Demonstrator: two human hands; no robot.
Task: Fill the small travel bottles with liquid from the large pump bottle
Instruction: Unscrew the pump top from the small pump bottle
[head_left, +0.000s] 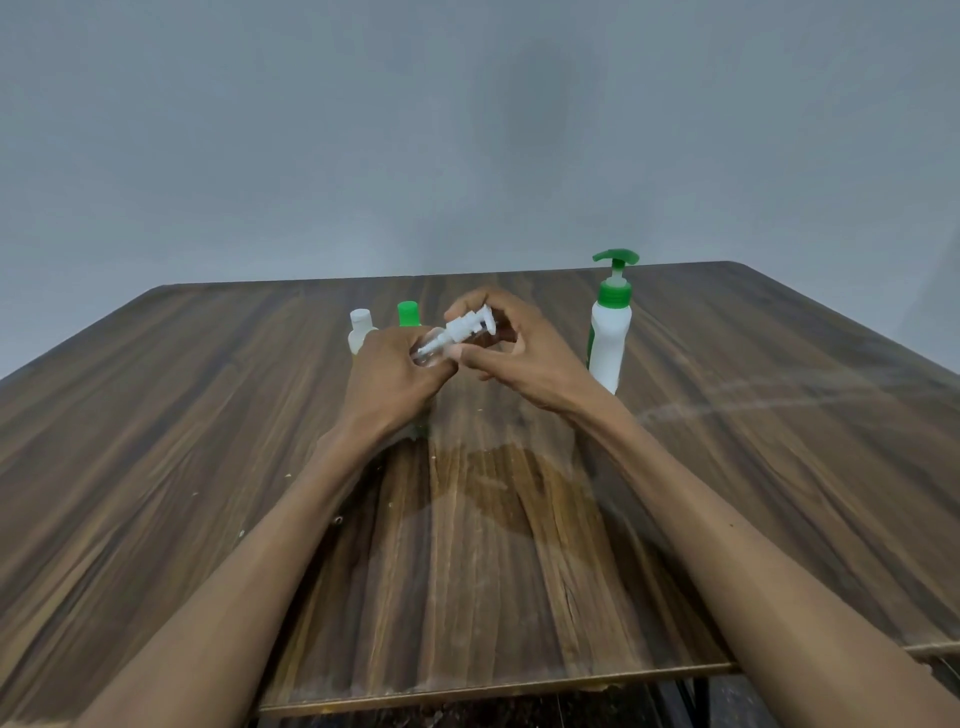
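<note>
Left hand (395, 371) grips a clear bottle (427, 354), tilted; right hand (511, 353) pinches its white pump cap (467, 326). Best twist gently, holding the bottle steady.

White pump bottle (609, 343) with green pump head; dark streaked wood-grain table (208, 441); grey wall (311, 130).

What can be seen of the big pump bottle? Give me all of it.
The large pump bottle stands upright on the wooden table, on the right, just beyond the right hand, which does not grip it. Its body looks like white plastic, with a green collar and a green pump head on a white stem, spout pointing left. A green strip, perhaps a label, runs down its left edge.
</note>
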